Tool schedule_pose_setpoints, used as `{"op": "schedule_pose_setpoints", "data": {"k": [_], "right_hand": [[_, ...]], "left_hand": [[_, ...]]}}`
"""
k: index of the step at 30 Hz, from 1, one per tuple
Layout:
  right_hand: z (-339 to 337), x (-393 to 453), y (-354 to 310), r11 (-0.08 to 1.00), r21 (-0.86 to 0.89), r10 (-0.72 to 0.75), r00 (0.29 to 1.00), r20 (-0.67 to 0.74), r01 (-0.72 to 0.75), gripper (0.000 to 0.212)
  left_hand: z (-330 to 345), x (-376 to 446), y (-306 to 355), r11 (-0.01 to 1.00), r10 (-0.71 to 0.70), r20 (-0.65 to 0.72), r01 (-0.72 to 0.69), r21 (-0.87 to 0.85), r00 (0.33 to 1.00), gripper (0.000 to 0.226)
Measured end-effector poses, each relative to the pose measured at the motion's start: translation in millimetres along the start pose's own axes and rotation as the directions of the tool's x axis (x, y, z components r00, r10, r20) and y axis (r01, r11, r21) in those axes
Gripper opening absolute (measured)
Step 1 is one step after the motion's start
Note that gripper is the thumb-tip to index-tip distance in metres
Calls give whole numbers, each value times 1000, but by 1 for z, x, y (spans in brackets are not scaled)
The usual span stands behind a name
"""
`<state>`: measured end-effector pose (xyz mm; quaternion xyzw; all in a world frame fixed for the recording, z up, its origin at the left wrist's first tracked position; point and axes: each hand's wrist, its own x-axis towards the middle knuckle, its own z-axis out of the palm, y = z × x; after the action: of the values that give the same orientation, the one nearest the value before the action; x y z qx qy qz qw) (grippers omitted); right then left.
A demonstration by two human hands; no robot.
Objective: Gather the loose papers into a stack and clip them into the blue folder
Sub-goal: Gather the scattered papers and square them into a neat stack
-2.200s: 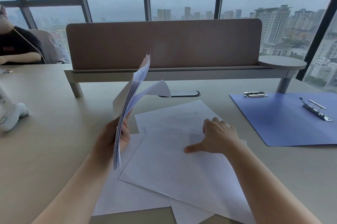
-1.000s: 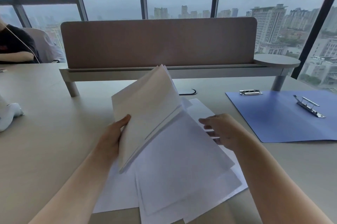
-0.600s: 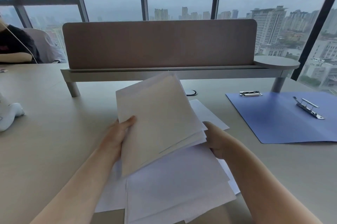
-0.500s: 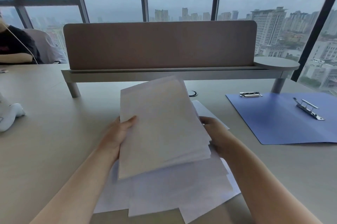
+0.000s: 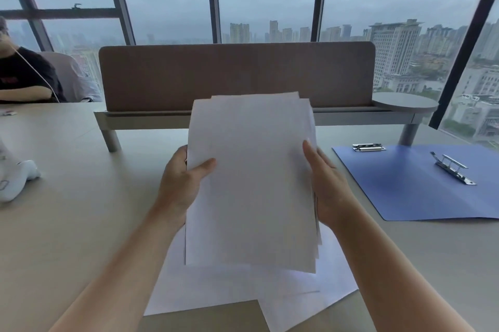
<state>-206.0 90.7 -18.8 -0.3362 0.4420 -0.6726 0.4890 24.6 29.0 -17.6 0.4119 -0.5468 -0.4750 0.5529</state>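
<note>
Gripping paper stack point(image 5: 251, 180), fingers point(image 5: 205, 165) on edges

Stack point(image 5: 251, 183) held above loose sheets point(image 5: 297, 302) at 6 o'clock; folder point(image 5: 405, 186) on surface point(image 5: 67, 223) at 3 o'clock; divider point(image 5: 237, 75) at 12 o'clock.

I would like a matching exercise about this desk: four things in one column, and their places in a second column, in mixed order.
Things:
1. paper stack
2. blue folder
3. loose sheets
4. left hand

Places:
A. lying flat on the table under the raised papers
B. open on the table at the right
C. gripping the left edge of the stack
D. held up between both hands

Pairs: 1-D, 2-B, 3-A, 4-C
</note>
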Motion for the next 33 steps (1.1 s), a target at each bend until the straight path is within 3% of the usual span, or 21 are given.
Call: {"op": "schedule_pose_setpoints", "data": {"k": [5,9,14,17,19,24,27,30,33], "right_hand": [[15,-11,-36,965,2,-258,956,143,261,15],[15,-14,-42,943,-2,-325,927,188,332,20],[1,-16,-7,947,-140,-258,945,199,288,39],[-3,-18,10,958,-167,-208,967,148,231,34],[-1,-18,18,955,-213,-186,976,111,206,27],[9,-15,8,945,-231,-240,971,-5,232,17],[9,-16,1,951,-193,-242,970,33,243,19],[0,-20,17,972,-190,-130,989,72,141,19],[-8,-21,35,978,-204,-24,996,87,41,16]], "left_hand": [[3,1,37,936,352,-24,-352,-9,936,60],[5,-2,44,906,422,-29,-423,-8,906,61],[2,-9,17,972,231,36,-229,-45,972,45],[-3,-12,6,995,100,123,-98,-19,987,45],[-2,-13,2,999,53,90,-52,-14,994,42],[7,-11,10,993,112,14,-112,-34,994,23],[2,-6,11,984,114,48,-106,-145,992,34],[-5,-10,-7,972,-6,161,43,-229,987,40],[-2,-15,-25,962,-158,158,188,-197,975,19]]}}
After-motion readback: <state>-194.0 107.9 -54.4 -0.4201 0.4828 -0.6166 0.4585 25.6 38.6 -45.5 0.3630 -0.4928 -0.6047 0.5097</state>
